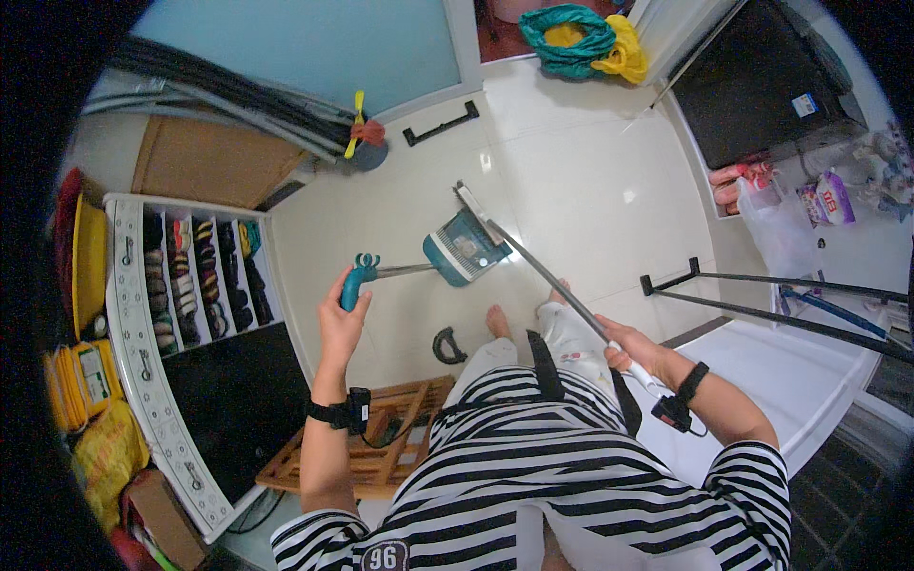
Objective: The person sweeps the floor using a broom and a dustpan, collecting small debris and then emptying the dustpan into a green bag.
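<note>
From where I stand, the floor (590, 181) is glossy, pale tile. A white chest with floral-patterned drawer fronts (143, 314) lines the person's left, its open compartments filled with rolled, mixed-colour bundles (195, 276). Beside it sits a brown slatted wooden rack (405, 419). A teal-and-yellow heap of fabric (583, 43) lies by the doorway, a big black box (762, 90) stands far right, and a black curved handle (447, 346) rests on the tiles near the feet.

In the middle of the floor is a long-handled teal-and-grey plastic dustpan (449, 251); the left hand (338, 319) is closed round its teal grip. The right hand (632, 346) grasps a grey pole with a white end (562, 290), whose narrow, pale head (472, 206) overlaps the pan's edge; whether they touch, I can't tell.

The head's underside is hidden, the slim shaft of the pan looks blurred, and the clutter at far left is cut off by darkness.
</note>
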The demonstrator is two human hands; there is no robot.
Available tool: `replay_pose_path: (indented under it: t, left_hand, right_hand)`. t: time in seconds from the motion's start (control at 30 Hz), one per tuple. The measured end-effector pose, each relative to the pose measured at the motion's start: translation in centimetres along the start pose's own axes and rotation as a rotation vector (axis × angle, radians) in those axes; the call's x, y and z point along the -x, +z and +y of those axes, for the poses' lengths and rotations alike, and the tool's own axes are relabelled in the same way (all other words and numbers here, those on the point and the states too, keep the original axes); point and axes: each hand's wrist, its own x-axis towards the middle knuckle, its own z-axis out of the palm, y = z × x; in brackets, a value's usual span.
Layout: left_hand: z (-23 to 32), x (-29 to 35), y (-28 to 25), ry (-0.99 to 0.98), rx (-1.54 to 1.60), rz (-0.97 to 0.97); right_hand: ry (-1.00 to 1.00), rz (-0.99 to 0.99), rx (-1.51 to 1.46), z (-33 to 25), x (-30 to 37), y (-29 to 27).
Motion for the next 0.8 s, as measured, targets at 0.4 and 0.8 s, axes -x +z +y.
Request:
replay_pose_path:
  t: [0.4, 0.8]
  left_hand:
    - [13.5, -9.2, 12.2, 0.139, 0.203, -0.071]
    - [32.0, -18.6, 24.4, 0.182, 0.316, -0.249]
  right_hand:
    - [-0.33, 0.01, -0.181, -5.2, 5.7, -9.7]
    - [-0.483, 0.398, -0.03, -11.7, 7.3, -17.6]
